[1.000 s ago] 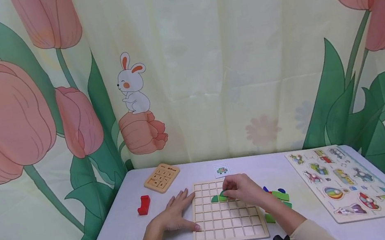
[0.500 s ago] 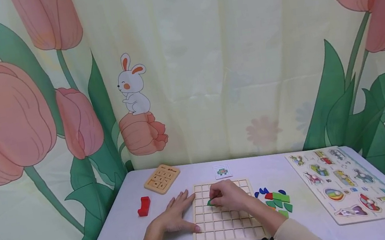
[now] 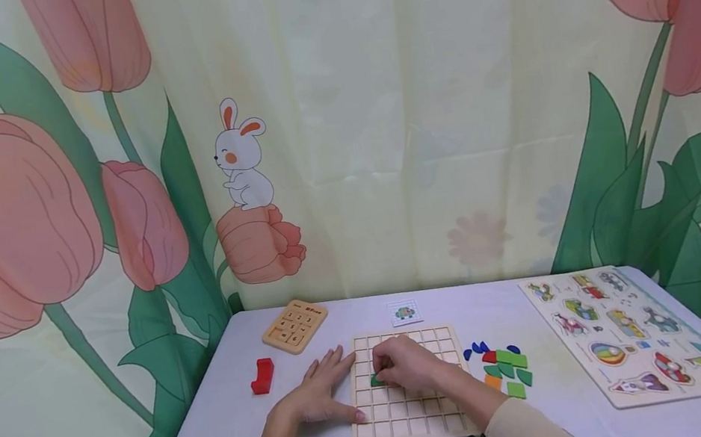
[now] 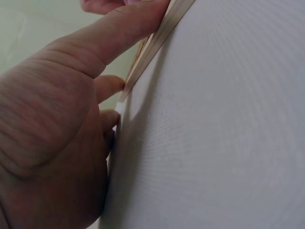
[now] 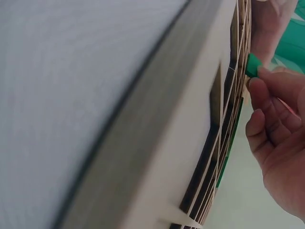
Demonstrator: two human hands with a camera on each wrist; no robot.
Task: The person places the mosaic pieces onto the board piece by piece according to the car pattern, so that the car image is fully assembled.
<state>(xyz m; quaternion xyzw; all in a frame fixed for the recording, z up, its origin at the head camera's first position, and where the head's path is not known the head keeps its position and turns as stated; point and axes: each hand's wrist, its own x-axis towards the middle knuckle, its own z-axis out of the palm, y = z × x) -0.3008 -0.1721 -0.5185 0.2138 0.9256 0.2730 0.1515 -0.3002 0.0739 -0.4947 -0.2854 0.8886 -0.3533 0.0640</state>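
Observation:
A wooden grid board [image 3: 415, 420] lies flat near the table's front edge. My right hand [image 3: 402, 368] pinches a green piece [image 3: 377, 380] down on the board's left-middle cells; the right wrist view shows the green piece [image 5: 253, 65] at my fingertips [image 5: 267, 86] against the grid board [image 5: 224, 114]. My left hand [image 3: 319, 395] rests flat on the table, fingers straight, touching the board's left edge. In the left wrist view the left hand [image 4: 71, 109] lies along the board's rim [image 4: 157, 38].
Loose coloured pieces [image 3: 504, 369] lie right of the board. A small picture card [image 3: 404, 311] sits behind it. A red block [image 3: 262, 374] and a small wooden tile board [image 3: 294, 324] lie at the left. An animal peg puzzle [image 3: 639, 330] fills the right side.
My right hand has carried the green piece leftward and toward me across the board. The pile of pieces to the right is now uncovered. The left hand has stayed put.

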